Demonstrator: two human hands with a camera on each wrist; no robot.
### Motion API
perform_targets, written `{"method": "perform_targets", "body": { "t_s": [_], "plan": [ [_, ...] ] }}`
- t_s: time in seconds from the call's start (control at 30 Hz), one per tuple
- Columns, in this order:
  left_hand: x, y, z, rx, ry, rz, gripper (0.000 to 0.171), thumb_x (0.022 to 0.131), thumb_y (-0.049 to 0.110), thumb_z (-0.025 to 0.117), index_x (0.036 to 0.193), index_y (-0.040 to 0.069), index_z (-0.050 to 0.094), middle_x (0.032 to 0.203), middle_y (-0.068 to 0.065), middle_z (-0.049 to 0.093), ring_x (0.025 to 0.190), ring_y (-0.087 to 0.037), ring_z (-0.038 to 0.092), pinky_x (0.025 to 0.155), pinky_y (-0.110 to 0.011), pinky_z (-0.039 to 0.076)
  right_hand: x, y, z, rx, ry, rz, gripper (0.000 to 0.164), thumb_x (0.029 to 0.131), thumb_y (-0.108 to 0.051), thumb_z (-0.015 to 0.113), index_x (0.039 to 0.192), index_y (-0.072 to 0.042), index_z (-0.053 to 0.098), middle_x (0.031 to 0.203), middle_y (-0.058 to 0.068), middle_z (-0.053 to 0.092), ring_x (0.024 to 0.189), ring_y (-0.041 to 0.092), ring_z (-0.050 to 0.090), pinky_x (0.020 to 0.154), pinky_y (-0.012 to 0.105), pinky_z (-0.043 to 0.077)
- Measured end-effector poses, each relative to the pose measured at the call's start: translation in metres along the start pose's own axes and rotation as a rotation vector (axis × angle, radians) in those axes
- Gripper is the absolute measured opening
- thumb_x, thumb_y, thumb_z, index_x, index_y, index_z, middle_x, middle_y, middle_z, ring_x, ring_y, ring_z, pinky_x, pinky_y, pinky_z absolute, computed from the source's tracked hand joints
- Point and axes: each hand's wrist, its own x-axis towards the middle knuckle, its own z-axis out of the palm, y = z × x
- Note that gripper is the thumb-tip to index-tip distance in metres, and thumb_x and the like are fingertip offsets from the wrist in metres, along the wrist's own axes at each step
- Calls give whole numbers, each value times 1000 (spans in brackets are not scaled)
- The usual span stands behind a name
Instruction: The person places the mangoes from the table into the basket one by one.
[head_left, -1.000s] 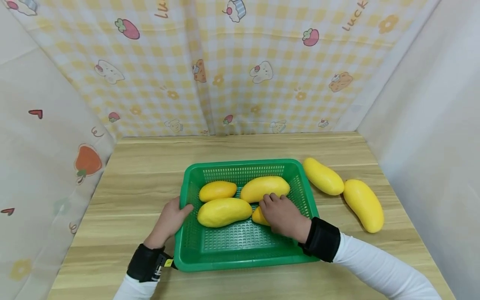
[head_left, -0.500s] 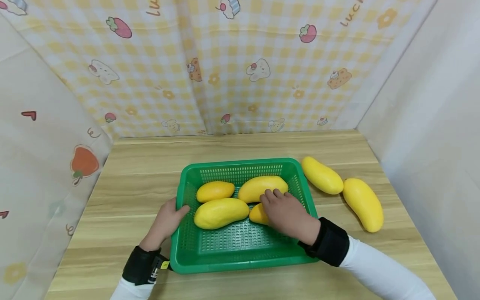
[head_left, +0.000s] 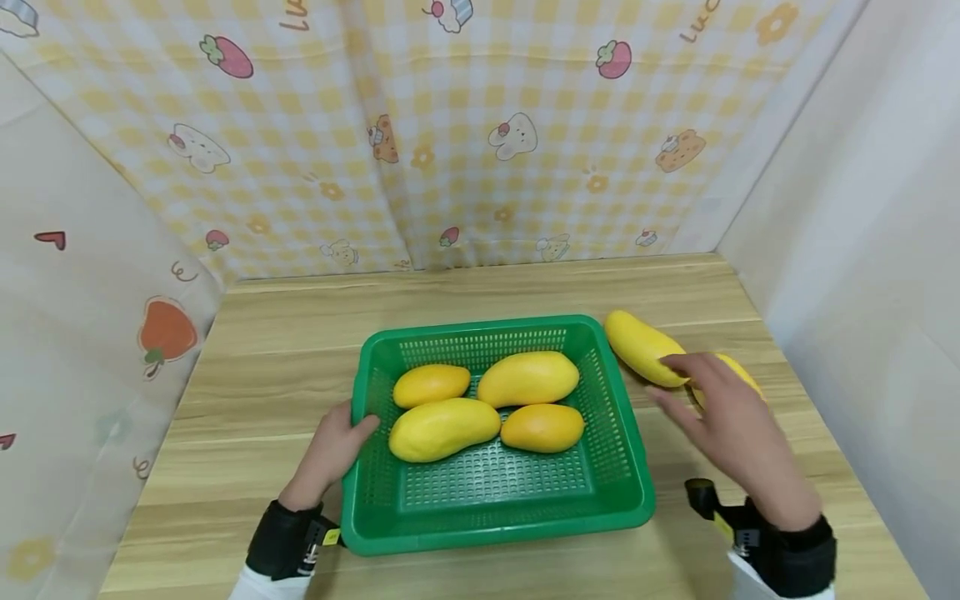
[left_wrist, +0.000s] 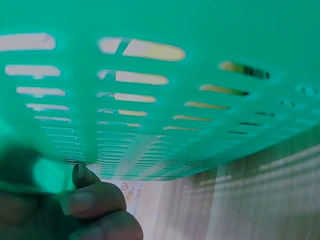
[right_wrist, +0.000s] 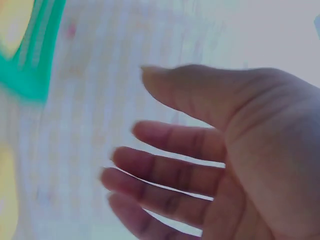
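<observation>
A green plastic basket (head_left: 498, 540) stands on the table with two larger yellow mangoes and two smaller orange-yellow mangoes inside. One small mango (head_left: 543, 427) lies at the basket's right, below a larger mango (head_left: 528, 377). My left hand (head_left: 330, 450) grips the basket's left rim, thumb over the inside; in the left wrist view its curled fingers (left_wrist: 105, 200) lie against the slotted wall. My right hand (head_left: 731, 421) hovers over the mangoes outside the basket, fingers spread and holding nothing. It partly covers the rightmost mango (head_left: 738, 372); another mango (head_left: 641, 346) lies at the basket's upper right corner.
A wooden table (head_left: 300, 333) carries everything. A yellow checked cloth (head_left: 465, 183) hangs behind it. White cloth walls close in the left side and the right side (head_left: 862, 250).
My right hand has let go of the small mango in the basket and moved right, out over the two mangoes on the table. My left hand stays on the rim.
</observation>
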Motion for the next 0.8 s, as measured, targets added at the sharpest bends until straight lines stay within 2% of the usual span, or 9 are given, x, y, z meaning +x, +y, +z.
{"method": "perform_targets", "body": {
  "t_s": [0.07,0.13,0.23,0.33,0.5,0.8],
  "plan": [
    [-1,0,0,0,0,3,21,97,12,48,105,-6,54,78,-13,60,62,-26,64,55,-38,57,-8,19,-2,15,56,90,42,85,-16,73,118,5,57,108,22,58,95,39,56,74,54,49],
    [-2,0,-1,1,1,6,22,97,12,48,105,-7,54,78,-12,60,62,-26,64,54,-37,56,-15,37,0,21,76,183,44,87,-16,71,120,8,54,109,27,56,96,43,54,74,57,47],
    [-3,1,-1,3,-1,6,22,97,12,48,106,-7,54,78,-12,61,61,-26,64,52,-36,56,-25,62,6,22,67,307,50,90,-18,67,124,13,49,114,33,49,101,49,48,77,61,42],
    [-1,1,-2,13,-2,6,22,97,12,48,105,-7,55,78,-13,61,61,-26,64,53,-36,56,-32,81,16,53,32,393,54,93,-22,63,126,16,44,118,38,44,105,52,43,78,63,39],
    [1,1,-3,30,-7,21,21,97,11,48,105,-6,55,77,-13,60,61,-25,63,54,-36,56,-36,97,29,115,4,470,59,94,-27,61,129,17,42,123,40,41,112,55,38,85,65,36],
    [1,1,0,15,-6,19,22,97,11,47,106,-7,55,80,-14,61,63,-24,64,54,-33,56,-30,107,30,107,-6,522,65,93,-24,62,135,17,33,130,42,30,116,57,29,90,68,31]
  ]
}}
